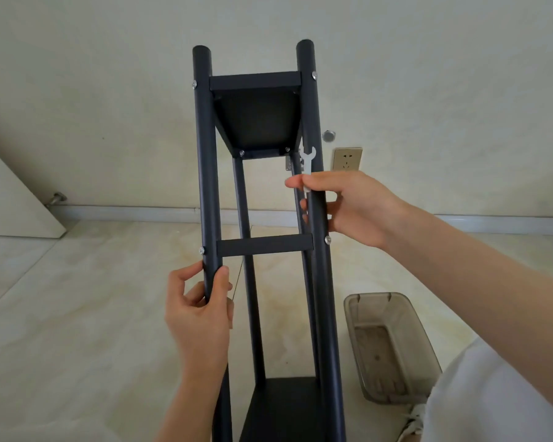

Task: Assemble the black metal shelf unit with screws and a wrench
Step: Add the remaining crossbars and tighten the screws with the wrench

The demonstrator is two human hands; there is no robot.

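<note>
- The black shelf unit (262, 244) fills the centre of the view, tilted with its top end toward 12 o'clock; screw heads show where the panels meet the posts.
- My left hand (198, 311), at 7 o'clock, has its fingers and thumb wrapped round the left front post (206, 173), just below the middle crossbar (264, 246).
- My right hand (348, 202), at 3 o'clock, pinches a small white wrench (307, 164) between thumb and forefinger against the right front post (313, 138); the remaining fingers curl behind that post.
- The wrench's open end points toward 12 o'clock, near the small bracket (288, 164) under the upper shelf panel (257, 122).
- I judge the step to be tightening: seat the wrench squarely on the fastener before turning, and brace the frame with the left hand so it cannot twist.
- A translucent plastic bin (393, 346) sits on the floor at 5 o'clock; I can make out no loose screws inside.
</note>
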